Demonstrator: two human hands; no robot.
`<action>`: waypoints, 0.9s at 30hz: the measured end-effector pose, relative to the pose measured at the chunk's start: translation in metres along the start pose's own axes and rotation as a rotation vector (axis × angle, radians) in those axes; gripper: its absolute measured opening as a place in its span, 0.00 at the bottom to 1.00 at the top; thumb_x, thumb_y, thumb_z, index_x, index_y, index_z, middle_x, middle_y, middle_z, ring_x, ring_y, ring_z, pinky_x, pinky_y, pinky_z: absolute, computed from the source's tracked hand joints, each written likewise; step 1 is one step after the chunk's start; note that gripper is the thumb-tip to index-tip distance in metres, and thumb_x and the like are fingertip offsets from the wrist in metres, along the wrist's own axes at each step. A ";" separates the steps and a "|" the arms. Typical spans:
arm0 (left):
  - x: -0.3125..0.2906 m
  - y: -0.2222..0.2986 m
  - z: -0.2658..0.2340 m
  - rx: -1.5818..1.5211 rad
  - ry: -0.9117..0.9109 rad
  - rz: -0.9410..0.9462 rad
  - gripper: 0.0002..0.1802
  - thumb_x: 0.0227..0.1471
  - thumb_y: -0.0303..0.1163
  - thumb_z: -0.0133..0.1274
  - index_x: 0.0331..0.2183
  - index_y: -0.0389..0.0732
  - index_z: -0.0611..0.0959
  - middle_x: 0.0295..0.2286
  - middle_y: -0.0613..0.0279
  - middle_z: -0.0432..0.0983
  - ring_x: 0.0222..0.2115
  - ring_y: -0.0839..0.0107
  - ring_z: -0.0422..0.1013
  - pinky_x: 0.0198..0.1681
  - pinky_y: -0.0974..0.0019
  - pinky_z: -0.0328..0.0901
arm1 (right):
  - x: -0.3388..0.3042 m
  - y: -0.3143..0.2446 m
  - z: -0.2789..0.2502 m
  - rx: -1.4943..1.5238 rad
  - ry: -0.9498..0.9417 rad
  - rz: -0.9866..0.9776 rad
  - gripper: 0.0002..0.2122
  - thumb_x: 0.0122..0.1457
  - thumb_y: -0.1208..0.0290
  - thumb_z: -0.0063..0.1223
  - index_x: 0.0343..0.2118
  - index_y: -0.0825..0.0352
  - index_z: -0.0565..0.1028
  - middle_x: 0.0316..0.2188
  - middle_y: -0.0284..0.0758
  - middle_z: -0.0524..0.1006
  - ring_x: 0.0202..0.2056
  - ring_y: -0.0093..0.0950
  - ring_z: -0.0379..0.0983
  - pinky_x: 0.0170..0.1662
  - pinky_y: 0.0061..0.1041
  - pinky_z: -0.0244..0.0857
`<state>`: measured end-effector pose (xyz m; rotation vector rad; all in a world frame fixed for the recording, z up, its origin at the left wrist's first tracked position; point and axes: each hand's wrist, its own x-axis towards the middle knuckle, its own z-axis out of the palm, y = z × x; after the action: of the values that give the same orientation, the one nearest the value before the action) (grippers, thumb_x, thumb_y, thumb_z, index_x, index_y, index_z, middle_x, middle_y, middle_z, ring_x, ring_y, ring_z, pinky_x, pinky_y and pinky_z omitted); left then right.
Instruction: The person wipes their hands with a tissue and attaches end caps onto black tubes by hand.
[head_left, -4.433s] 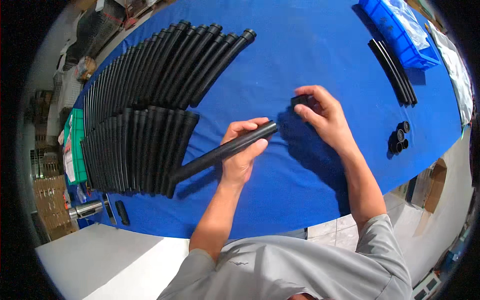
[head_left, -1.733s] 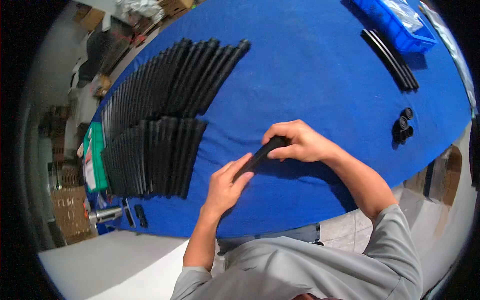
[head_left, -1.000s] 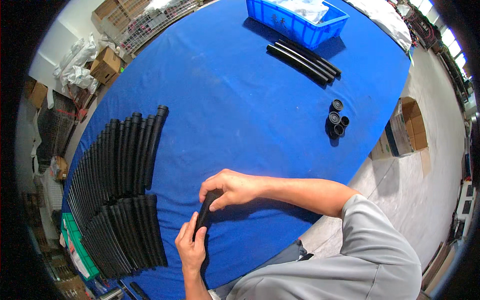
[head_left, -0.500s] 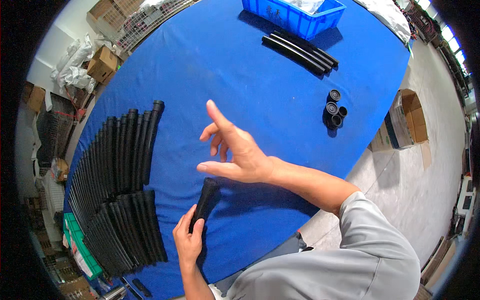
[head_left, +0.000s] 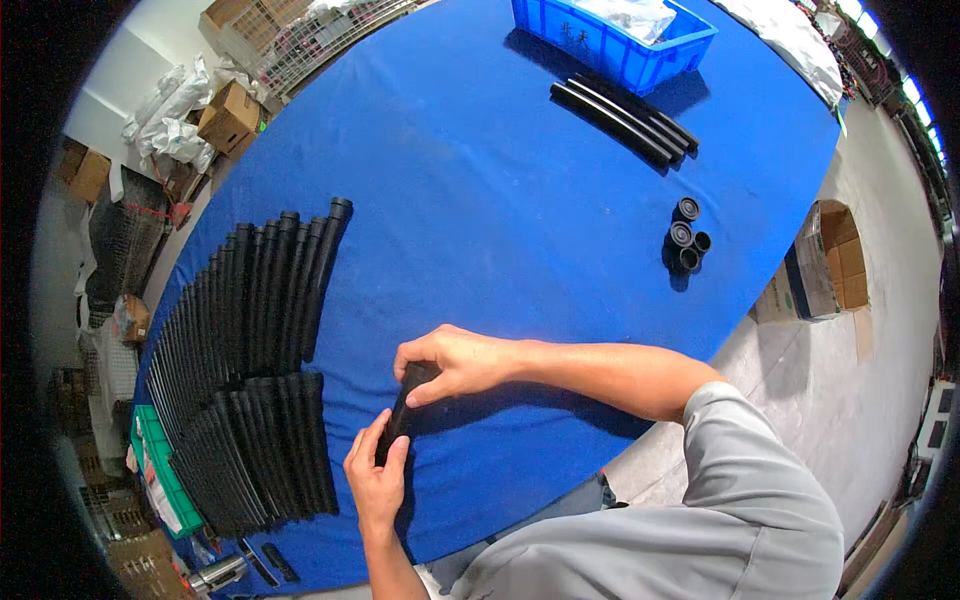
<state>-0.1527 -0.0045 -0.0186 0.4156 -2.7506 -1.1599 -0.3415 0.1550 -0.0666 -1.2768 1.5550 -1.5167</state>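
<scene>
A short black tube (head_left: 398, 424) stands tilted just above the blue cloth in front of me. Around its lower part my left hand (head_left: 376, 482) is closed, thumb on one side and fingers on the other. My right hand (head_left: 455, 362) has its thumb and fingers closed about the tube's upper end, covering most of that end. To the left lie two rows of black tubes, a far row (head_left: 265, 290) with wider collars at the ends and a near row (head_left: 270, 450), packed side by side.
Small black round caps (head_left: 682, 234) stand in a cluster at the right. Behind them lie several glossy black tubes (head_left: 625, 125) and a blue crate (head_left: 640, 60) holding clear plastic. A green tray (head_left: 165, 470) is at the left edge; an open cardboard box (head_left: 835, 260) sits off the table's right side.
My right hand has come down from above, its spread fingers closing on the tube's upper end. My left hand keeps its hold. The view has shifted slightly.
</scene>
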 end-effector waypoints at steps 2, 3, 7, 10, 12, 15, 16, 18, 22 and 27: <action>0.001 0.002 -0.001 -0.018 -0.042 -0.023 0.20 0.50 0.27 0.58 0.46 0.31 0.79 0.34 0.53 0.78 0.35 0.66 0.74 0.41 0.67 0.67 | -0.001 0.003 -0.002 0.018 -0.023 0.024 0.16 0.53 0.65 0.62 0.41 0.68 0.74 0.28 0.36 0.78 0.30 0.24 0.74 0.35 0.27 0.68; 0.003 0.002 -0.002 -0.038 -0.083 -0.047 0.20 0.50 0.27 0.59 0.45 0.30 0.79 0.34 0.55 0.78 0.34 0.68 0.74 0.41 0.67 0.67 | -0.001 0.003 -0.003 0.139 -0.030 0.034 0.15 0.53 0.67 0.61 0.41 0.68 0.73 0.28 0.34 0.77 0.31 0.23 0.73 0.35 0.27 0.68; 0.002 -0.009 -0.010 -0.267 -0.229 -0.223 0.19 0.51 0.28 0.59 0.44 0.30 0.80 0.32 0.60 0.78 0.31 0.72 0.73 0.38 0.69 0.67 | 0.000 0.007 -0.005 0.282 0.001 -0.028 0.14 0.52 0.71 0.60 0.41 0.67 0.73 0.28 0.30 0.76 0.33 0.20 0.71 0.37 0.26 0.67; 0.001 -0.013 -0.013 -0.424 -0.292 -0.376 0.20 0.49 0.29 0.60 0.44 0.30 0.79 0.29 0.63 0.78 0.28 0.75 0.72 0.35 0.70 0.68 | -0.001 0.005 0.001 0.341 0.069 -0.063 0.13 0.53 0.71 0.60 0.41 0.68 0.73 0.27 0.30 0.75 0.30 0.19 0.71 0.34 0.25 0.67; 0.000 -0.019 -0.014 -0.253 -0.231 -0.290 0.19 0.48 0.29 0.61 0.43 0.30 0.79 0.29 0.62 0.78 0.27 0.75 0.72 0.35 0.70 0.68 | 0.002 0.003 -0.006 0.299 -0.019 0.031 0.14 0.52 0.72 0.60 0.41 0.68 0.72 0.26 0.30 0.75 0.28 0.19 0.71 0.32 0.24 0.66; -0.004 -0.018 -0.010 -0.116 -0.110 -0.249 0.17 0.45 0.27 0.62 0.39 0.31 0.79 0.28 0.61 0.78 0.27 0.75 0.71 0.34 0.70 0.67 | 0.000 -0.005 -0.004 0.303 -0.096 0.135 0.15 0.52 0.72 0.61 0.42 0.68 0.72 0.25 0.30 0.75 0.24 0.18 0.70 0.27 0.24 0.65; -0.002 -0.015 -0.010 -0.073 -0.112 -0.242 0.18 0.45 0.27 0.63 0.39 0.31 0.79 0.28 0.61 0.78 0.27 0.75 0.71 0.35 0.70 0.67 | 0.000 -0.004 -0.004 0.302 -0.089 0.146 0.15 0.52 0.72 0.61 0.42 0.67 0.72 0.26 0.30 0.75 0.24 0.18 0.70 0.27 0.23 0.65; 0.001 -0.009 -0.011 -0.027 -0.114 -0.236 0.18 0.44 0.27 0.63 0.39 0.32 0.79 0.28 0.61 0.77 0.28 0.75 0.71 0.35 0.70 0.67 | 0.001 -0.002 -0.004 0.302 -0.083 0.155 0.15 0.51 0.72 0.61 0.41 0.67 0.72 0.26 0.31 0.75 0.24 0.19 0.70 0.27 0.23 0.64; 0.009 -0.002 -0.006 -0.095 -0.116 -0.210 0.18 0.46 0.29 0.62 0.39 0.32 0.78 0.27 0.61 0.76 0.27 0.76 0.70 0.33 0.70 0.66 | 0.002 0.010 -0.003 0.241 -0.024 -0.005 0.15 0.51 0.72 0.61 0.41 0.66 0.72 0.26 0.30 0.75 0.24 0.20 0.70 0.27 0.25 0.65; 0.009 -0.022 -0.011 -0.177 -0.248 -0.249 0.17 0.48 0.31 0.61 0.39 0.32 0.78 0.28 0.61 0.76 0.26 0.76 0.69 0.30 0.70 0.64 | 0.001 0.004 -0.004 0.222 -0.033 -0.079 0.15 0.51 0.72 0.61 0.42 0.66 0.72 0.26 0.30 0.75 0.25 0.21 0.71 0.28 0.26 0.65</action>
<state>-0.1542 -0.0292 -0.0261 0.6481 -2.8258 -1.6008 -0.3467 0.1547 -0.0699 -1.2407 1.2885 -1.6574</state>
